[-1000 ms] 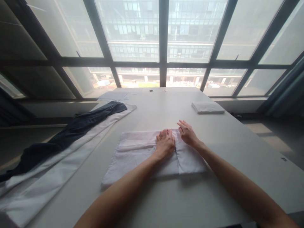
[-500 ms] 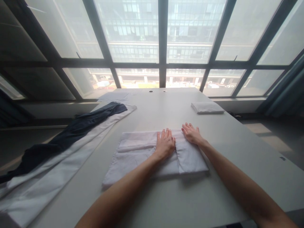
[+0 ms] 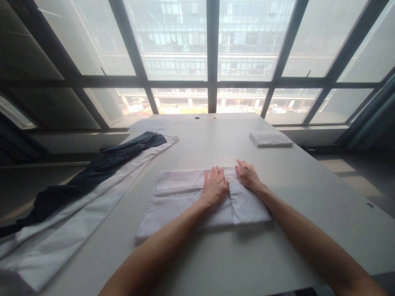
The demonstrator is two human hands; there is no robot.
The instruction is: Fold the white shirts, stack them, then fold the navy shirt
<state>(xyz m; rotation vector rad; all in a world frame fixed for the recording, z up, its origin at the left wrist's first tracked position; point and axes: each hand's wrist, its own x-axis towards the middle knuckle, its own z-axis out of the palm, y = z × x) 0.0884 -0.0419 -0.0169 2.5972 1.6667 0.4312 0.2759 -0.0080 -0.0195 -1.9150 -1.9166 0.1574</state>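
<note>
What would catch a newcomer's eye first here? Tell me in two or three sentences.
First, the two bare hands pressed flat on a folded white cloth mid-table: the left hand near its middle, the right hand at its far right corner. Next, the dark garment lying on a long white sheet along the table's left edge. Behind, a small folded white stack sits far right under the big windows.

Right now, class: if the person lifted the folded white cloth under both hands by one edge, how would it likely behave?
The folded white cloth would probably droop and unfold, since its layers lie soft and creased. It looks light: thin fabric flat under the left hand and right hand. Pushed, it might bunch on the smooth table.
</note>
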